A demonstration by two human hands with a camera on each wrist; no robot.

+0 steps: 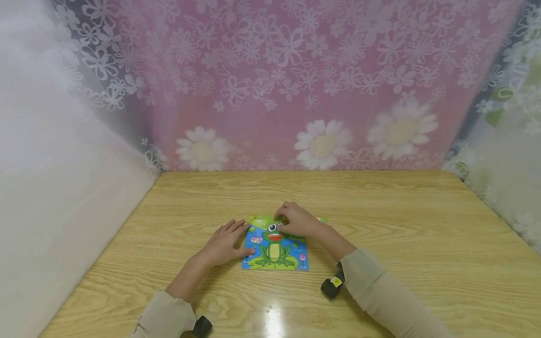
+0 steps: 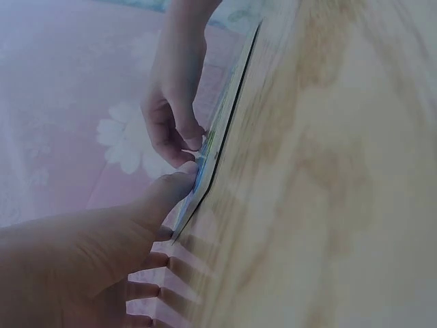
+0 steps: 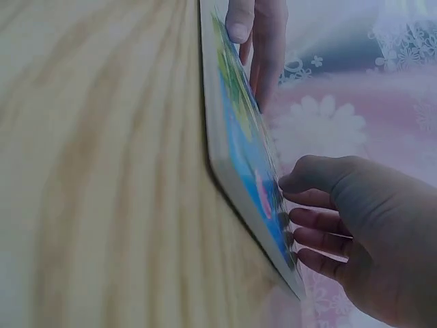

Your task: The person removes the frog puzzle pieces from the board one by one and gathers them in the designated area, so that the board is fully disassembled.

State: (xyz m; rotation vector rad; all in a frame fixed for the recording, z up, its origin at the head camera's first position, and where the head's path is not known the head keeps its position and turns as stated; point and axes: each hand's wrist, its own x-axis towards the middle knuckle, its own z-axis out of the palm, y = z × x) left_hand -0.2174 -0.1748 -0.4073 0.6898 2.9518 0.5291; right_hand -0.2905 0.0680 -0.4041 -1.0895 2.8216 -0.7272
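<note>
Pressing down at the top edge of the flat, square blue-and-green frog puzzle board [image 1: 275, 246], the right hand [image 1: 296, 220] curls its fingers onto a green puzzle piece [image 1: 258, 219] there; whether it pinches the piece or only pushes on it, I cannot tell. The left hand [image 1: 226, 244] lies flat and relaxed, fingers straight, its thumb resting on the board's left edge.

That board lies on the pale wooden table [image 1: 401, 220], near the table's middle, with both hands over it.

My guess at the main risk: a piece pushed in at a slant could jam or lever neighbouring pieces out of the tray. Because the left hand steadies only 1 edge, a firm shove could also slide or twist the board on the glossy tabletop.

Lying flat, picture side up, the board has the frog's head pointing away from the person toward the pink flowered curtain [image 1: 296, 70]. Being nearly square, it shows no clear long axis.
</note>
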